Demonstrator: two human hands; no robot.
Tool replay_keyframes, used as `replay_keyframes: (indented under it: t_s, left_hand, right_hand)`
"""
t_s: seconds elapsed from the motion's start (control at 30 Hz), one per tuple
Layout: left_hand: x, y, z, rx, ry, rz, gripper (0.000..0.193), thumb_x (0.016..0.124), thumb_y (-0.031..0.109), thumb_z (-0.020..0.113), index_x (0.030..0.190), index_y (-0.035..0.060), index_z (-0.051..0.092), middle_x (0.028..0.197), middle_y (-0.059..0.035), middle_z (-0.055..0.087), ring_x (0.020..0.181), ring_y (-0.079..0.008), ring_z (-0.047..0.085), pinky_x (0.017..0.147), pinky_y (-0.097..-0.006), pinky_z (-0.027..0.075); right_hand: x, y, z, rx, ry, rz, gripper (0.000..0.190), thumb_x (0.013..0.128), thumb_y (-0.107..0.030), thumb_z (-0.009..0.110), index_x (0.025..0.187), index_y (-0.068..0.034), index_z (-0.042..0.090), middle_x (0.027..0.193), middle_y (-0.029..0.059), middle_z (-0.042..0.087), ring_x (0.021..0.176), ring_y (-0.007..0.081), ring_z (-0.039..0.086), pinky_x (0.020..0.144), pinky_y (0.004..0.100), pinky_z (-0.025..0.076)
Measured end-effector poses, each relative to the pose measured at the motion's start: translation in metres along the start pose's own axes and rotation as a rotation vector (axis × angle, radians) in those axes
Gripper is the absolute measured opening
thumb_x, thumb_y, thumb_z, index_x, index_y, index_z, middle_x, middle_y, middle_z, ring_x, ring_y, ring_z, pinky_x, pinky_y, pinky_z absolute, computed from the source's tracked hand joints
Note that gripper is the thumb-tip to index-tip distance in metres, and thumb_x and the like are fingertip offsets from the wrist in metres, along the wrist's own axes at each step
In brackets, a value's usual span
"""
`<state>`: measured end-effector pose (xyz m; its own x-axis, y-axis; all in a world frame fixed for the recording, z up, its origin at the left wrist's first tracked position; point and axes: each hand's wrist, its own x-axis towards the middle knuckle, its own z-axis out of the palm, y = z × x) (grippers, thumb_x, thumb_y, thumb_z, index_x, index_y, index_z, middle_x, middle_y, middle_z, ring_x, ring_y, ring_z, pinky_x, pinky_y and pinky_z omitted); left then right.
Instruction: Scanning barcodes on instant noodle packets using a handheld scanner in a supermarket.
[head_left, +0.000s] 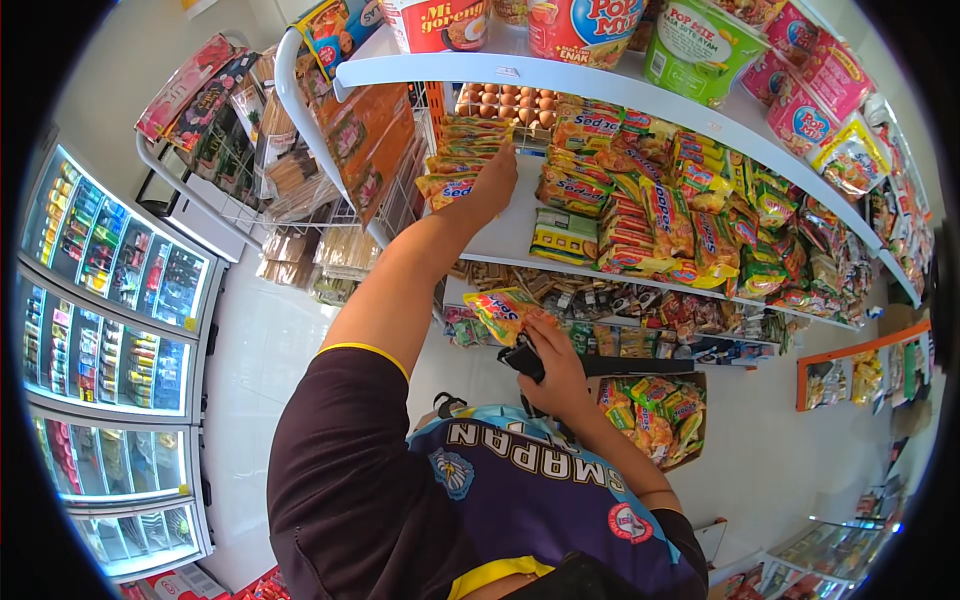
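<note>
My left hand (496, 180) reaches onto the white shelf, against a row of Mie Sedaap instant noodle packets (466, 154). Its fingertips are partly hidden at the packets, so whether they grip one cannot be told. Close to my chest, my right hand (556, 367) holds an orange and yellow noodle packet (501, 312). A black object (523, 361) sits under that packet by the fingers; what it is stays unclear. More noodle packets (574, 187) are piled on the same shelf, right of my left hand. Below my right forearm stands an open carton of noodle packets (651, 416).
Instant noodle cups (589, 30) line the upper shelf (600, 75). Trays of eggs (506, 105) sit behind the rack. At left, a wire rack (225, 214) bears skewers and packaged goods. Glass-door drinks coolers (112, 285) stand far left. A lower shelf holds small packets (600, 300).
</note>
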<state>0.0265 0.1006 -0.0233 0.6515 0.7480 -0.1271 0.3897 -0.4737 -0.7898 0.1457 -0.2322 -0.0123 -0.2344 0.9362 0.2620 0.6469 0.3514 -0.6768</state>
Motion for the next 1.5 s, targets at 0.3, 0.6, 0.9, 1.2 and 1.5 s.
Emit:
replay_keyframes:
  t_s: [0.3,0.6,0.9,1.2,1.5]
  left_hand:
    - [-0.02,0.004,-0.012,-0.779,0.611,-0.242,0.046,0.095,0.037,0.055,0.134,0.012,0.053,0.146,-0.0125,0.044,0.142,-0.0329,0.029,0.116,-0.0532,0.019]
    - [-0.174,0.078,-0.009,-2.782,0.401,-0.966,0.052,0.098,0.049,0.046,0.126,0.0062,0.055,0.125,-0.0122,0.059,0.117,-0.0261,0.054,0.099,-0.041,0.042]
    - [-0.241,0.053,-0.06,-3.291,0.257,-0.777,0.068,0.097,0.059,0.038,0.138,0.0049,0.044,0.123,-0.0161,0.06,0.109,-0.0301,0.063,0.099,-0.044,0.049]
    - [-0.245,0.076,-0.077,-2.793,0.523,-0.365,0.057,0.103,0.044,0.037,0.146,0.0084,0.03,0.138,-0.013,0.048,0.126,-0.023,0.051,0.107,-0.0377,0.04]
    - [-0.249,0.075,-0.097,-2.82,0.605,-0.26,0.045,0.104,0.023,0.035,0.143,0.001,0.033,0.139,-0.0147,0.046,0.126,-0.0216,0.048,0.108,-0.0355,0.036]
  right_hand:
    - [0.011,-0.001,-0.008,0.061,0.013,0.022,0.067,0.069,-0.008,0.066,0.132,0.006,0.05,0.141,0.0151,0.047,0.127,0.0361,0.046,0.106,0.0415,0.039]
    - [0.038,-0.009,-0.012,0.039,0.288,-0.157,0.066,0.073,-0.007,0.064,0.135,0.009,0.045,0.142,0.0195,0.044,0.124,0.037,0.047,0.106,0.0434,0.036]
    - [0.054,-0.03,-0.008,0.421,-0.248,-0.264,0.072,0.07,-0.006,0.069,0.138,0.001,0.045,0.148,0.0151,0.039,0.136,0.0308,0.04,0.111,0.0407,0.032]
    - [0.07,-0.026,0.006,0.229,0.324,-0.228,0.064,0.094,-0.047,0.056,0.139,-0.002,0.046,0.148,0.0231,0.033,0.135,0.0409,0.034,0.111,0.0488,0.027]
    - [0.034,-0.018,0.025,0.172,0.132,-0.33,0.064,0.09,-0.046,0.061,0.143,-0.014,0.046,0.152,0.0221,0.029,0.14,0.0484,0.023,0.112,0.0566,0.022]
